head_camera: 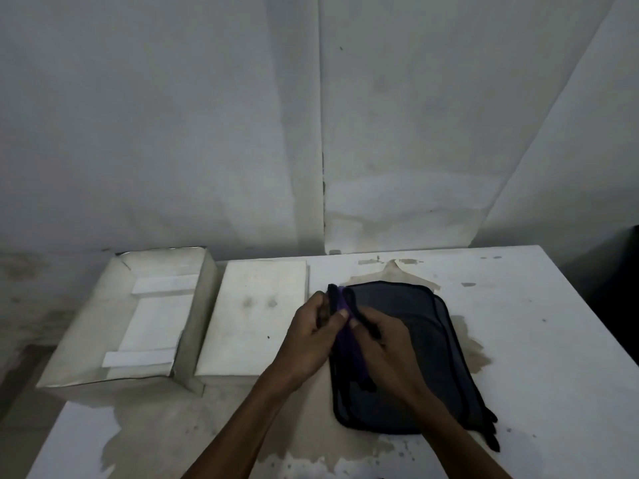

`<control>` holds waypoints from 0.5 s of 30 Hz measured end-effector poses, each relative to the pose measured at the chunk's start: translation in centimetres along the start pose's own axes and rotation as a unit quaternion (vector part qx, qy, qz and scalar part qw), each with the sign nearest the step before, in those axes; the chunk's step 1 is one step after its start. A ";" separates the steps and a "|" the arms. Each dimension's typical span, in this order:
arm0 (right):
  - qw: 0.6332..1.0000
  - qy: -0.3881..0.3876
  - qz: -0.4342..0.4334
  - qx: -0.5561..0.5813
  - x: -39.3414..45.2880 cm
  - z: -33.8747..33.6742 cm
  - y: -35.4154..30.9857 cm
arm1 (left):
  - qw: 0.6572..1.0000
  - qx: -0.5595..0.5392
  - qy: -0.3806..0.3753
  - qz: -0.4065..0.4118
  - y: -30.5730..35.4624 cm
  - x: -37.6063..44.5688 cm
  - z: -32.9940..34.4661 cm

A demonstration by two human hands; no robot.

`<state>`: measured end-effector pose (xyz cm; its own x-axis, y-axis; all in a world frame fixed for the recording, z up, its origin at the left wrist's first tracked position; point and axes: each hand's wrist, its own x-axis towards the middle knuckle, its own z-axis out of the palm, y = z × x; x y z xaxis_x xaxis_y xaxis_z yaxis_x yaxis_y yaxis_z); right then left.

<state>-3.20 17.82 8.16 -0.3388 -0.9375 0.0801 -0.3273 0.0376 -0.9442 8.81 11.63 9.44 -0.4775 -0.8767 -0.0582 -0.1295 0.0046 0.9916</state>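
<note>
A dark grey bag with black trim lies flat on the white table, right of centre. Its left edge is pulled open and shows a purple lining. My left hand pinches the outer flap of that edge, thumb on top. My right hand grips the inner black edge beside it. Both hands are close together over the bag's upper left side. Black straps trail off the bag's lower right corner.
A white flat slab lies left of the bag. Further left stands an open white box with white strips and a sheet inside. A paper-covered wall rises behind the table. The tabletop is stained around the bag.
</note>
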 end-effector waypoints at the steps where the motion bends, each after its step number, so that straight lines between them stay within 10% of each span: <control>1: 1.000 0.001 -0.001 0.002 0.0 0.6 -0.3 | 1.000 0.005 -0.005 0.001 0.0 -0.1 -0.7; 15: 0.971 -0.060 0.071 0.222 1.5 10.1 -7.2 | 0.998 0.037 0.029 0.030 1.0 -2.0 -12.0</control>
<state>7.55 12.65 11.83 -0.2385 -0.9683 -0.0743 0.1373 0.0421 -0.9896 20.01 7.59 11.96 -0.4360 -0.8999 0.0098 -0.1670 0.0916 0.9817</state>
